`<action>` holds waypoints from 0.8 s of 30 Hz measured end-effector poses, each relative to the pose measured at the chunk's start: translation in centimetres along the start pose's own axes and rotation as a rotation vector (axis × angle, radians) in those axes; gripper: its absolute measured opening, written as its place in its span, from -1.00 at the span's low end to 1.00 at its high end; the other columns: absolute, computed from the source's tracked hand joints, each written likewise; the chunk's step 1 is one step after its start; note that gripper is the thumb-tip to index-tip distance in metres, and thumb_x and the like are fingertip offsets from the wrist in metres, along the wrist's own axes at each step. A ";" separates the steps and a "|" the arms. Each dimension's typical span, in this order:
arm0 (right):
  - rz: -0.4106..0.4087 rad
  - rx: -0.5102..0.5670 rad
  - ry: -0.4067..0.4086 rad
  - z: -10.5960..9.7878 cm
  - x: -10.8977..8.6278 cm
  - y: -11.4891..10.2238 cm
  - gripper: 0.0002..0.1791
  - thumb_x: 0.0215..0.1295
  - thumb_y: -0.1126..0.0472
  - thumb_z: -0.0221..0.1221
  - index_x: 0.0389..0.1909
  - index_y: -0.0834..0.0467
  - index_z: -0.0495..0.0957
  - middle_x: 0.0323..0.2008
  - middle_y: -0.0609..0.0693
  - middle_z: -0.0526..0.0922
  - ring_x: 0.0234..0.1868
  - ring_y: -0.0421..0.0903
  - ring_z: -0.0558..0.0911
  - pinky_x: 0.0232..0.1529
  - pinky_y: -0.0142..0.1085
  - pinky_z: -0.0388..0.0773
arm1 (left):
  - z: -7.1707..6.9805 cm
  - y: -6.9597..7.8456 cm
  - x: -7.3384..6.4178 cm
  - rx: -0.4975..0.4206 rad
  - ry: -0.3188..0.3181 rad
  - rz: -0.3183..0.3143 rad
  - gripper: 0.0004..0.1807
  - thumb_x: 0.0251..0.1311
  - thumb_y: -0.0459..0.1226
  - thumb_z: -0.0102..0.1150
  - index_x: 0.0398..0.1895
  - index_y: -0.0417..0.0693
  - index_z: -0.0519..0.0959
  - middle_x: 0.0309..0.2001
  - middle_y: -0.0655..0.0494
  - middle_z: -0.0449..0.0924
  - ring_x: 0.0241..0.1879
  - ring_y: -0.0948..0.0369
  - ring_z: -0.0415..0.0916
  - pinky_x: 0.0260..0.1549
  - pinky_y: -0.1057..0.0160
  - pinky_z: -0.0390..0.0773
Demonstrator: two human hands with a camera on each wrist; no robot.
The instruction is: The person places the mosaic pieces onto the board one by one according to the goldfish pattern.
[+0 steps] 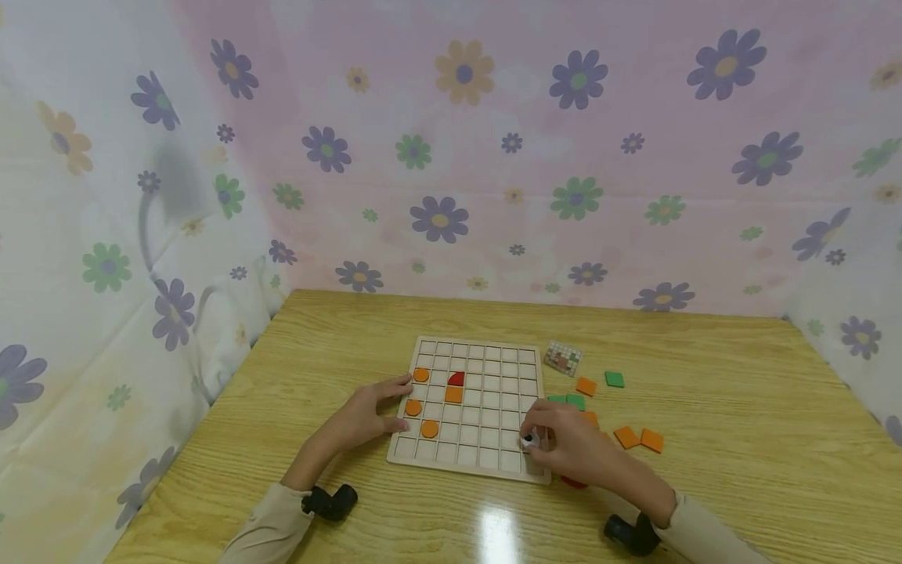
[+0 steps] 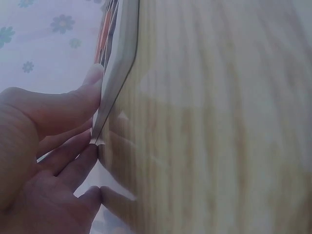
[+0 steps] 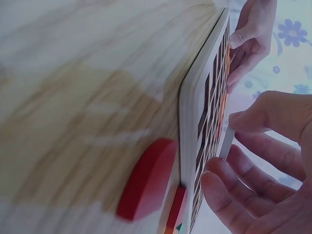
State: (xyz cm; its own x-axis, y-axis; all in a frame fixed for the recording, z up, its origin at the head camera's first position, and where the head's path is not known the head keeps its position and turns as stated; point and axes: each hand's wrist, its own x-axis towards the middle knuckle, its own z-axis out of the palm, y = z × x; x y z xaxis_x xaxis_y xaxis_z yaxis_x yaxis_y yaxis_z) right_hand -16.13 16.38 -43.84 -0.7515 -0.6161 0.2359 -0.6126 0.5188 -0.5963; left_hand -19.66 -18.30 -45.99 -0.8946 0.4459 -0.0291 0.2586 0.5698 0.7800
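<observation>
A wooden grid board [image 1: 489,423] lies on the table, bearing round orange tiles [image 1: 430,428], a red quarter-round tile [image 1: 456,379] and an orange square tile [image 1: 453,395]. My left hand [image 1: 355,415] rests at the board's left edge, thumb and fingers spread along the rim [image 2: 122,53]. Over the board's right columns, my right hand [image 1: 567,442] pinches a thin white tile with a black spot [image 1: 529,441] between thumb and fingertips. In the right wrist view this white tile [image 3: 227,141] is tilted on edge, close over the grid.
Right of the board lie loose orange tiles [image 1: 651,440], green tiles [image 1: 615,379] and a red tile [image 3: 148,180], some partly hidden by my right hand. A small pattern card [image 1: 563,358] sits by the board's far right corner. Flowered cloth [image 1: 465,157] encloses the table's back and sides.
</observation>
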 end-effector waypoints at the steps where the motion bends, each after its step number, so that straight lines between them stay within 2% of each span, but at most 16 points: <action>1: 0.001 0.003 -0.002 0.1 0.2 -0.1 -0.82 0.04 0.42 0.29 -0.43 0.06 0.61 -0.42 -0.16 0.49 -0.52 -0.30 0.41 -0.57 -0.46 0.43 | 0.0 0.0 0.0 0.000 0.000 0.000 -0.30 0.06 -0.27 0.35 0.32 -0.16 0.36 0.40 0.07 0.18 0.40 0.00 0.03 0.25 -0.05 0.20; 14: -0.014 -0.006 0.016 1.7 3.0 -0.7 -0.92 0.05 0.35 0.31 -0.46 0.12 0.64 -0.46 -0.15 0.48 -0.54 -0.25 0.42 -0.56 -0.47 0.43 | 0.0 0.0 0.1 0.023 0.000 0.000 -0.31 0.06 -0.28 0.36 0.31 -0.16 0.38 0.40 0.05 0.18 0.40 0.00 0.02 0.27 -0.06 0.16; 24: -0.017 0.013 -0.020 2.7 4.9 -1.1 -0.92 0.05 0.35 0.29 -0.42 0.12 0.65 -0.45 -0.13 0.50 -0.52 -0.25 0.42 -0.54 -0.46 0.43 | 0.0 0.1 0.0 0.020 -0.001 0.020 -0.32 0.07 -0.26 0.35 0.30 -0.18 0.38 0.39 0.03 0.19 0.39 0.00 0.04 0.26 -0.06 0.19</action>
State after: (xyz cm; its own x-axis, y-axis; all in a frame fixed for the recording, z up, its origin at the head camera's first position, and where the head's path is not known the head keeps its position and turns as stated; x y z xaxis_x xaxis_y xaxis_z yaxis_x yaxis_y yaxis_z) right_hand -18.52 11.18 -44.04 -0.7357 -0.6366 0.2310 -0.6219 0.5002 -0.6025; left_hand -19.69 -18.28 -45.90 -0.8890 0.4577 -0.0141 0.2835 0.5744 0.7680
